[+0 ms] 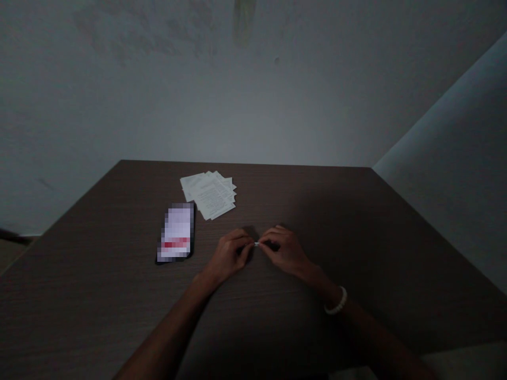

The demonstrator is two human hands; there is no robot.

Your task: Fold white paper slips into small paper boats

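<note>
A small, thin white piece (256,244) shows between the fingertips of my two hands; its kind is too small to make out. My left hand (233,249) pinches one end between thumb and fingers. From the other side, my right hand (283,248) pinches the opposite end, with a pale beaded bracelet (336,302) around that wrist. Most of the piece is hidden by my fingers. Both hands are low over the dark wooden table (253,316), near its middle.
Several printed white paper sheets (209,192) lie fanned in an overlapping pile beyond my left hand. A phone (176,232) with a lit, blurred-out screen lies left of that hand. Behind the table's far edge rises a grey wall (253,105), with another wall surface (455,158) at right.
</note>
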